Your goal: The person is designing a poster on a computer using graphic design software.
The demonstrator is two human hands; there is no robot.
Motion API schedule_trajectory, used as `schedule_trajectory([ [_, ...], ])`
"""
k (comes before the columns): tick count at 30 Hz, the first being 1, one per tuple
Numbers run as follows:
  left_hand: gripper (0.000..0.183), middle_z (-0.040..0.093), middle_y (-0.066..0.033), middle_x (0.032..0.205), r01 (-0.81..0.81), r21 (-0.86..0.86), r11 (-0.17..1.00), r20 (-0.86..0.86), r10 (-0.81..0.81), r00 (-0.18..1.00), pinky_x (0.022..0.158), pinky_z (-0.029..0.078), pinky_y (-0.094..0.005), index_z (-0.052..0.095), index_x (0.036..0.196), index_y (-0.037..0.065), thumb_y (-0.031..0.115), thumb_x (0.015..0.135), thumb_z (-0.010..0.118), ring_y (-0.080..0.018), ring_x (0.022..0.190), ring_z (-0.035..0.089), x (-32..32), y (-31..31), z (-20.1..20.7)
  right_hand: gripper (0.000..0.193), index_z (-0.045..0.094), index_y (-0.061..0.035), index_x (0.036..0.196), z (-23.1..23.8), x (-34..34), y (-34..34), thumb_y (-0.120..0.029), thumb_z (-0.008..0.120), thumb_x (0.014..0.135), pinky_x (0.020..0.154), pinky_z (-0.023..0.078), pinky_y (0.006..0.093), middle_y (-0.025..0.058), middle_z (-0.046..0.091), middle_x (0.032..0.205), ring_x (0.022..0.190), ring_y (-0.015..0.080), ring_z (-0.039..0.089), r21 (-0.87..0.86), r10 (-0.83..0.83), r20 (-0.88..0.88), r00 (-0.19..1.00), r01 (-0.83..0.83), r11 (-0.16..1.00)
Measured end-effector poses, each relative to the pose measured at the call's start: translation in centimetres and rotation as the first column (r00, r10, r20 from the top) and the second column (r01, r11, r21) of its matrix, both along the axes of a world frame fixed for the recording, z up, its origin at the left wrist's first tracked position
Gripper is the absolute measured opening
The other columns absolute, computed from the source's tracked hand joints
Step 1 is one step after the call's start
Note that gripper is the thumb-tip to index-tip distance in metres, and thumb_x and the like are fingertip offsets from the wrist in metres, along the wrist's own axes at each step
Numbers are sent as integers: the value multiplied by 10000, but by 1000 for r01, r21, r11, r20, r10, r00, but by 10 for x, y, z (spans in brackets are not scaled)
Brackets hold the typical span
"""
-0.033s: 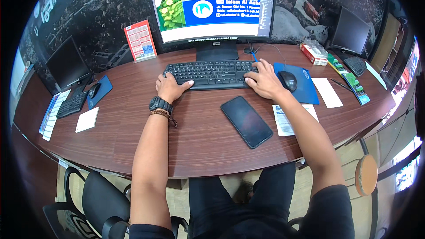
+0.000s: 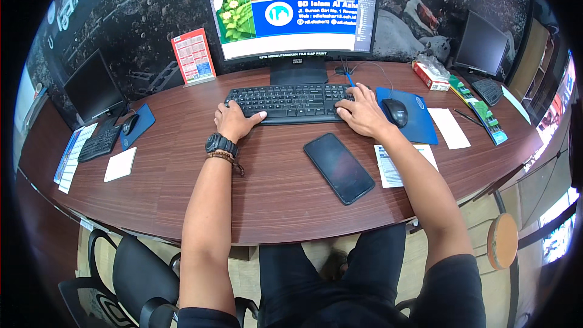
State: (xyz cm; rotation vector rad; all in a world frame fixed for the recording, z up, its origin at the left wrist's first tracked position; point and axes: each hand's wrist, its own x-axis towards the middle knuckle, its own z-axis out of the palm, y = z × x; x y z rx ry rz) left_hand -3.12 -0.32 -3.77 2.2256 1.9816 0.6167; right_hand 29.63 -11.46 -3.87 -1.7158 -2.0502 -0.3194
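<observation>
A black keyboard (image 2: pixel 291 102) lies on the dark wooden desk (image 2: pixel 267 188) under a wide monitor (image 2: pixel 294 15) that shows a blue and white graphic. My left hand (image 2: pixel 234 120) rests on the keyboard's left end, thumb out, with a black watch and a bead bracelet on the wrist. My right hand (image 2: pixel 362 112) lies on the keyboard's right end, fingers spread over the keys. A black mouse (image 2: pixel 396 111) sits on a blue mouse pad (image 2: pixel 413 124) just right of that hand. A black phone (image 2: pixel 339 167) lies face up between my forearms.
A printed sheet (image 2: pixel 388 167) lies under my right forearm. A second monitor, keyboard (image 2: pixel 100 143) and mouse stand at the far left, a third monitor (image 2: pixel 483 42) at the far right. A red stand-up card (image 2: pixel 194 56), papers, a box, black chairs (image 2: pixel 130 267) and a round stool (image 2: pixel 502 240) are nearby.
</observation>
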Motion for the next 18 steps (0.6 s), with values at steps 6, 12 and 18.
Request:
schedule_trajectory([
  [6, 1060, 449, -303, 1367, -5, -28, 1000, -12, 5, 1000, 1081, 388, -519, 498, 1348, -93, 716, 713, 756, -471, 1295, 432, 2, -1, 3, 241, 774, -93, 960, -3, 8, -2, -228, 587, 893, 1127, 331, 491, 181, 577, 1261, 1336, 393, 406, 122, 43, -56, 998, -36, 992],
  [12, 1045, 454, -306, 1363, -7, -23, 1000, -11, 7, 1000, 1079, 385, -524, 502, 1342, -93, 707, 721, 757, -478, 1291, 431, -1, 0, 1, 194, 765, -81, 943, 7, 18, -11, -185, 622, 863, 1055, 409, 463, 155, 600, 1183, 1236, 359, 482, 207, 89, -138, 986, -59, 977],
  [18, 1034, 446, -319, 1376, 0, -7, 1000, 5, 0, 1000, 1096, 370, -518, 489, 1351, -103, 683, 735, 756, -489, 1295, 427, -2, -2, 0, 247, 740, -113, 1049, -5, 61, -25, -239, 654, 856, 989, 465, 430, 116, 604, 1180, 1151, 328, 561, 215, -189, -264, 946, 249, 944],
])
